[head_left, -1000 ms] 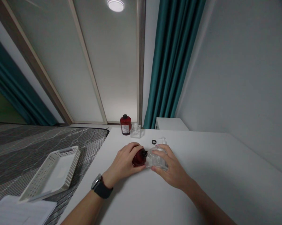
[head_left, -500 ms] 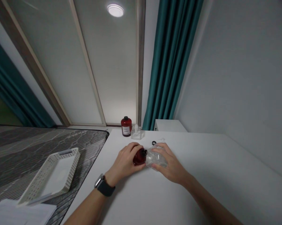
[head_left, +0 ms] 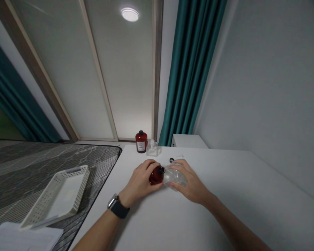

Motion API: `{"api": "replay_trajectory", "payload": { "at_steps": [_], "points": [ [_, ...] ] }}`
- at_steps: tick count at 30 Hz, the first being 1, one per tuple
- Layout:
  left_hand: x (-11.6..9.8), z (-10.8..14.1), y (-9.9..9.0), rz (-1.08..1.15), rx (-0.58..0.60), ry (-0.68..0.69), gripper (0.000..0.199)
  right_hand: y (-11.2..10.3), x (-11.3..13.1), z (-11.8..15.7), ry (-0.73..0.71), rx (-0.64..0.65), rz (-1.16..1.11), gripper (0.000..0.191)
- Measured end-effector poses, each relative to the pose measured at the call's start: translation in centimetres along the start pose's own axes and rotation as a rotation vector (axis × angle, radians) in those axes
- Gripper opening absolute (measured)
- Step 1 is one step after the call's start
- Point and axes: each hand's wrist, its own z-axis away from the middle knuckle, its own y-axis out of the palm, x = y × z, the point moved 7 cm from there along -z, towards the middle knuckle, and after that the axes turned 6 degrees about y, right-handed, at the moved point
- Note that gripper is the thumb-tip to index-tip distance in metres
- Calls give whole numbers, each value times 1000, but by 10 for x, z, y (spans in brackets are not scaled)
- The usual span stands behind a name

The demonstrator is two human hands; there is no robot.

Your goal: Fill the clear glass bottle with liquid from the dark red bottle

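My left hand (head_left: 141, 177) is closed around a dark red bottle (head_left: 155, 176) with a black neck, tilted to the right. In my right hand (head_left: 189, 181) is a clear bottle (head_left: 174, 177), lying over sideways with its mouth end towards the red bottle's neck. The two necks meet or nearly meet; whether they touch I cannot tell. Just behind my right fingers a small black ring (head_left: 171, 160) lies on the white table (head_left: 167, 223). Part of a clear piece (head_left: 181, 157) shows beside the ring.
At the table's far edge stand a red labelled bottle (head_left: 141, 142) and a small clear container (head_left: 152, 149) with a whitish top. To the left, a white perforated basket (head_left: 60, 195) and papers (head_left: 26, 237) lie on a grey surface. A white cabinet (head_left: 189, 140) stands beyond the table.
Both hands keep their holds on the two bottles, which stay almost in place. The view has shifted very slightly.
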Motion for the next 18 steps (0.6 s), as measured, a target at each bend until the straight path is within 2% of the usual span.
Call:
{"api": "replay_trajectory", "payload": {
  "at_steps": [18],
  "points": [
    [-2, 1, 2, -40, -5, 56, 52, -1, 2, -4, 45, 102, 10, 41]
  ]
}}
